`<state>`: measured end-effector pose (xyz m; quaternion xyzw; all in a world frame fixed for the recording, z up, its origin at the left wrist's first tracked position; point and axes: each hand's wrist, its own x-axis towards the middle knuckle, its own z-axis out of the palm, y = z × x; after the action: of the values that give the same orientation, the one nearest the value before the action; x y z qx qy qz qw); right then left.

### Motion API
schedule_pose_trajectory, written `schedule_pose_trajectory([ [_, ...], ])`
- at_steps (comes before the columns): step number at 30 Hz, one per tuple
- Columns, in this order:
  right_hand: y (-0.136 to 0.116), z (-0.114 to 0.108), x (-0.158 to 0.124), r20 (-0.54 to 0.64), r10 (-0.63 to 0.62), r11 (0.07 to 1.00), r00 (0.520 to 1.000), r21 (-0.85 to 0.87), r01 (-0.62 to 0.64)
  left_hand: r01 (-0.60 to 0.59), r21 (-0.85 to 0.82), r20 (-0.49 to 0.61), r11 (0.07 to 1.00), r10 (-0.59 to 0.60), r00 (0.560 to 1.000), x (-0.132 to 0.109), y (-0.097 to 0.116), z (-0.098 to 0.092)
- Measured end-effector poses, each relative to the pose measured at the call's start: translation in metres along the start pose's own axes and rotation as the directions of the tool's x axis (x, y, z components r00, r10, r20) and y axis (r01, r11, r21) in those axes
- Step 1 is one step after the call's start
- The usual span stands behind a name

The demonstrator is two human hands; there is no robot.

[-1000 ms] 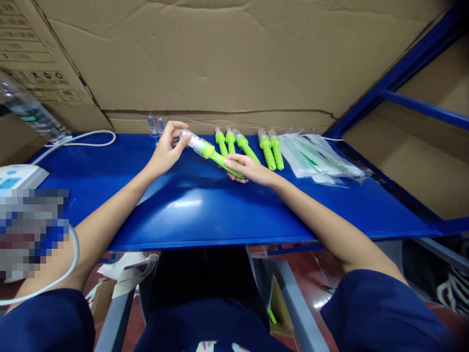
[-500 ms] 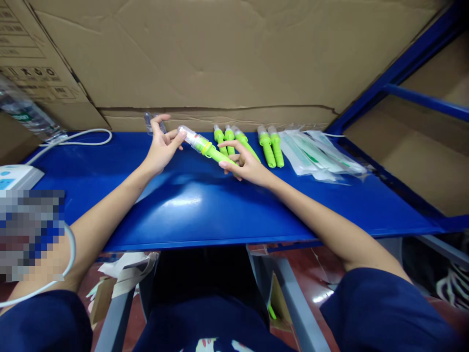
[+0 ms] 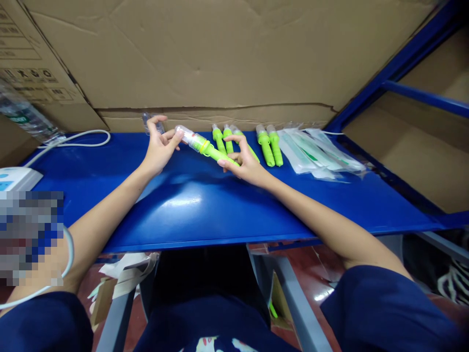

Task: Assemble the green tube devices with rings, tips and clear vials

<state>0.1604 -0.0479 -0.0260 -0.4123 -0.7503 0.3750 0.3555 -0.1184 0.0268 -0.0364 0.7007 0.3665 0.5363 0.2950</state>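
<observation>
Between my two hands, above the blue tabletop [image 3: 205, 210], a lime-green light stick with a clear domed cap [image 3: 205, 146] is held at a slant. My left hand [image 3: 160, 145] pinches the clear cap end between thumb and finger. Around the green handle end, my right hand [image 3: 242, 160] has its thumb and fingers closed, the index finger raised. Behind my right hand lie three similar green light sticks [image 3: 219, 138], partly hidden by it. Two more green light sticks [image 3: 270, 146] lie side by side to its right. Clear plastic pieces [image 3: 152, 122] stand behind my left hand.
Flat clear plastic sleeves [image 3: 317, 152] are heaped at the right. At the left are a white power strip [image 3: 20, 178], a white cable [image 3: 88, 139] and a plastic bottle [image 3: 29, 117]. A cardboard wall [image 3: 220, 58] rises behind; a blue frame [image 3: 395, 63] bounds the right.
The view has shifted slightly. Both hands keep hold of the light stick, which has turned a little about its length; the fingers of my right hand have moved slightly.
</observation>
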Motion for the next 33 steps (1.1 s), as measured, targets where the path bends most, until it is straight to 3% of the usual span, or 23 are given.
schedule_pose_trajectory([
  [8, -0.003, -0.002, -0.001, 0.068, -0.029, 0.999, 0.997, -0.024, 0.031, -0.003, 0.016, 0.024, 1.0, 0.003, 1.0, -0.001, 0.004, 0.001],
  [15, -0.006, -0.001, -0.001, 0.042, -0.01, 0.999, 0.999, -0.035, 0.012, 0.008, -0.001, 0.015, 1.0, -0.008, 1.0, -0.001, 0.003, -0.001],
  [25, 0.003, -0.01, 0.002, 0.246, -0.041, 0.993, 0.968, -0.097, 0.066, 0.026, -0.001, 0.072, 1.0, -0.026, 0.997, -0.003, 0.008, -0.001],
  [29, 0.004, -0.017, 0.004, 0.175, -0.069, 0.971, 0.982, -0.215, 0.106, 0.019, 0.102, 0.03, 0.995, -0.022, 0.999, 0.002, 0.004, -0.013],
  [33, 0.008, -0.03, 0.007, 0.039, -0.057, 0.932, 0.998, -0.357, 0.068, 0.03, 0.257, -0.075, 0.966, -0.011, 0.997, 0.009, -0.018, -0.038],
])
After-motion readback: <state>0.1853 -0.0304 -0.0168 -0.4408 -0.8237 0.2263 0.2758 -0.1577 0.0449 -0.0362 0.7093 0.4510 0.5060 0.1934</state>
